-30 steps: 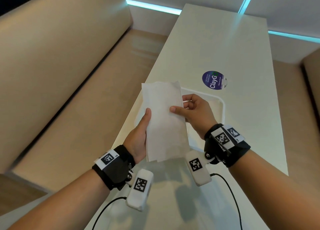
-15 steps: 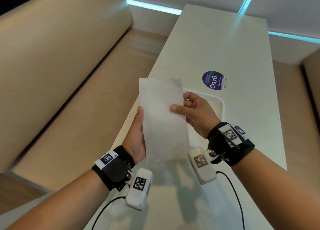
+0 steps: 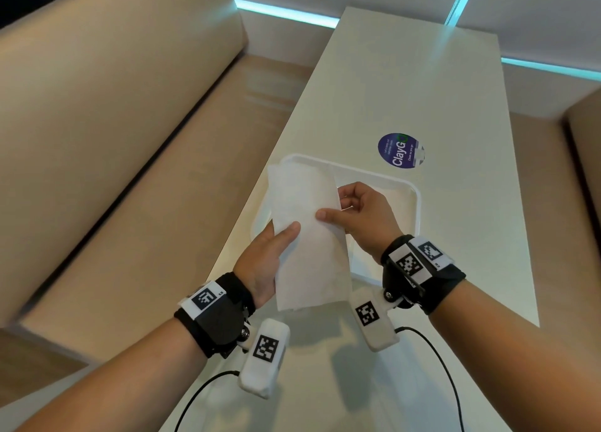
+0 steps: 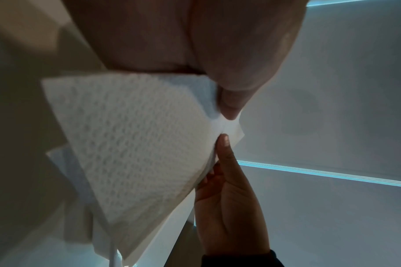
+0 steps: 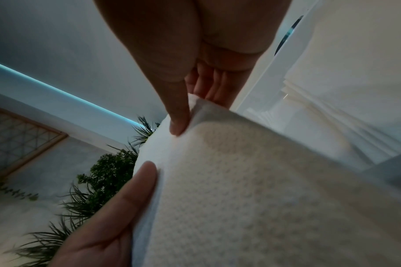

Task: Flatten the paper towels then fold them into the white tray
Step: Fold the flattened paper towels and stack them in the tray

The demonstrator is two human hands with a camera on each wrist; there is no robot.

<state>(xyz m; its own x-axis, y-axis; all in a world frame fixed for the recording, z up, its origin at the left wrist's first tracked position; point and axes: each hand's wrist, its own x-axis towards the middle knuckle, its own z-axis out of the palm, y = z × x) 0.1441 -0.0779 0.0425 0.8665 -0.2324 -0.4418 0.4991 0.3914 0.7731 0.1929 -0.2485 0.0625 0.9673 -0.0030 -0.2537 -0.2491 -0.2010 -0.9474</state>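
Paper towel: white embossed paper towel (image 3: 309, 246), folded long, held in air above the white plastic tray (image 3: 413, 184) on the pale worktop (image 3: 406, 83).
Handling: light, limp, easily torn; best pinched at side edges.
Left hand (image 3: 263, 262): grip pinching left edge.
Right hand (image 3: 364, 216): grip pinching right edge.

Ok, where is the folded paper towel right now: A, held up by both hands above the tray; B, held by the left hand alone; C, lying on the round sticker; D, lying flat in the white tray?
A: the left hand and right hand both pinch the paper towel, lifted above the white tray.
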